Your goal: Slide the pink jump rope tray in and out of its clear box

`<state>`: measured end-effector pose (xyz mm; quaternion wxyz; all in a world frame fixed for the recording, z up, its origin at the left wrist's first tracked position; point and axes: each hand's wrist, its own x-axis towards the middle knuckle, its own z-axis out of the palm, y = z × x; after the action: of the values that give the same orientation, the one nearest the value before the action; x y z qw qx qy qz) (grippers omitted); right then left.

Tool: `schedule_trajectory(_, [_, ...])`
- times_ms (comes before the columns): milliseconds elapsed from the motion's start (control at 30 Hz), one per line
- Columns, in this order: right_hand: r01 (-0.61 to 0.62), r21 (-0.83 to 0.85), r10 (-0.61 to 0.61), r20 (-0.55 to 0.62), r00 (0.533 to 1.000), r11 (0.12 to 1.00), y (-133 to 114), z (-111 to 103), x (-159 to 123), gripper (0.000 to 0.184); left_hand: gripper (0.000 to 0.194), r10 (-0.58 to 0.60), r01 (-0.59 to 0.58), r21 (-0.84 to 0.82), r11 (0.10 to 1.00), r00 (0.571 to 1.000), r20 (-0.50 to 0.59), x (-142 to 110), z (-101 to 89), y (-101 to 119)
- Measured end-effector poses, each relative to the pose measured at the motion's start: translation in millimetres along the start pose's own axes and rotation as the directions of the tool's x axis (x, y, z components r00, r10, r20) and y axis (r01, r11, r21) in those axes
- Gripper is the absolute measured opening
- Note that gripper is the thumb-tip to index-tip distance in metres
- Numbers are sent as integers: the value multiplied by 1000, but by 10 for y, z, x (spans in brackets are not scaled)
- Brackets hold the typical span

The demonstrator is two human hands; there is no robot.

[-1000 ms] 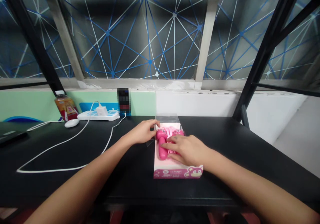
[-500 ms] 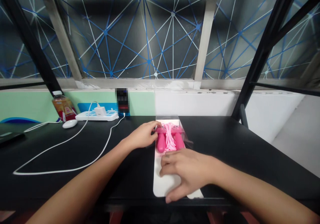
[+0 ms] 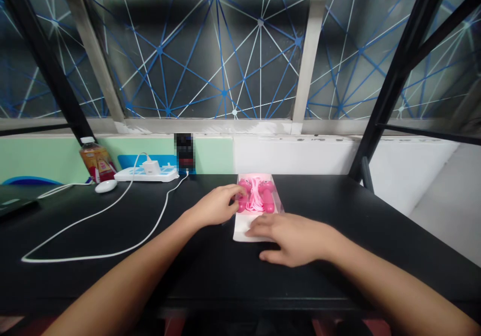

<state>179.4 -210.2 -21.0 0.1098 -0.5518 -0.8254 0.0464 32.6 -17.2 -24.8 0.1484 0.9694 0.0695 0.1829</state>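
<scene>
- So the right hand is nearest, loosely spread with the thumb out wide, fingertips on the white flap. Doesn't look like it's gripping anything. Push down too hard and I reckon the card could crease.
- The flap belongs to a pink box lying on the black table. If only one side gets pressed, the box might skid or swivel.
- Left hand is curled fairly narrow at the box's left edge; can't tell if it's actually pinching. A slip there could bend the clear side.
- The pink skipping rope sits in the box, cord bundled between two handles. Tip it steeply and the handles could slide out, maybe tangling.
- White cable loops by the left forearm; snagging it could yank the dark device by the wall.
</scene>
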Motion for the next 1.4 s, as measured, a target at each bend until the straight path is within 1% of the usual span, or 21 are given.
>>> schedule_trajectory(67, [-17,23,17,-22,1000,1000,88,-71,-37,32,27,30,-30,-2,1000,998,61,-29,-45,-15])
schedule_trajectory(133, [-81,-8,79,-161,984,997,205,-108,-61,26,26,46,-43,-27,999,992,113,-50,-90,-10])
schedule_trajectory(200, [-162,-18,150,-288,946,987,326,-95,-71,33,31,34,-27,-61,998,992,125,-60,-122,11])
schedule_trajectory(267, [-205,-11,193,-293,937,979,426,-37,-66,48,35,16,-6,-81,997,993,118,-71,-138,39])
schedule_trajectory(333, [-235,-22,221,-273,936,972,489,33,-49,60,32,10,-2,-65,998,992,123,-91,-142,61])
schedule_trajectory(367, [-256,-32,237,-282,930,966,506,60,-38,62,37,10,-5,-40,999,991,131,-104,-140,65])
schedule_trajectory(433, [-304,-50,270,-340,901,951,518,83,-23,57,53,11,-14,21,1000,991,136,-129,-131,58])
schedule_trajectory(467, [-324,-54,283,-372,884,944,518,78,-21,53,56,11,-17,49,999,992,125,-137,-123,47])
schedule_trajectory(500, [-336,-54,290,-392,873,940,516,66,-23,50,52,10,-17,71,997,994,107,-141,-114,32])
schedule_trajectory(600, [-337,-41,302,-357,884,941,523,18,-49,50,33,15,-19,97,995,999,50,-133,-90,-7])
schedule_trajectory(667, [-350,-7,331,-300,894,937,534,5,-59,50,29,17,-19,95,995,1000,24,-129,-87,-9])
schedule_trajectory(733, [-373,66,377,-255,890,925,536,9,-54,42,29,-12,11,101,995,1000,11,-132,-101,11])
schedule_trajectory(800, [-389,142,413,-235,880,910,520,10,-45,35,28,-75,71,87,994,996,47,-143,-129,38])
schedule_trajectory(867, [-398,202,437,-210,875,895,495,-7,-49,35,31,-136,136,15,991,981,136,-156,-164,52])
schedule_trajectory(967, [-373,314,411,-61,910,873,481,-55,-85,48,42,-157,210,-162,964,944,290,-170,-205,27])
schedule_trajectory(1033, [-347,330,367,1,930,878,496,-70,-107,56,47,-119,182,-175,968,941,317,-169,-206,-3])
schedule_trajectory(1100, [-368,201,388,-74,919,908,509,-54,-106,51,42,-86,104,-63,993,969,233,-161,-179,-17])
schedule_trajectory(1167, [-410,-2,398,-236,887,912,497,-15,-81,41,36,-57,51,62,997,993,103,-152,-137,-6])
schedule_trajectory(1233, [-392,-137,325,-352,878,910,448,23,-45,34,33,-29,26,100,995,999,25,-150,-103,22])
schedule_trajectory(1300, [-294,-167,218,-364,906,941,375,40,-13,26,36,4,-5,71,997,1000,24,-153,-93,50])
schedule_trajectory(1400, [-173,-145,129,-270,954,974,282,32,0,23,39,47,-48,15,999,998,48,-151,-104,56])
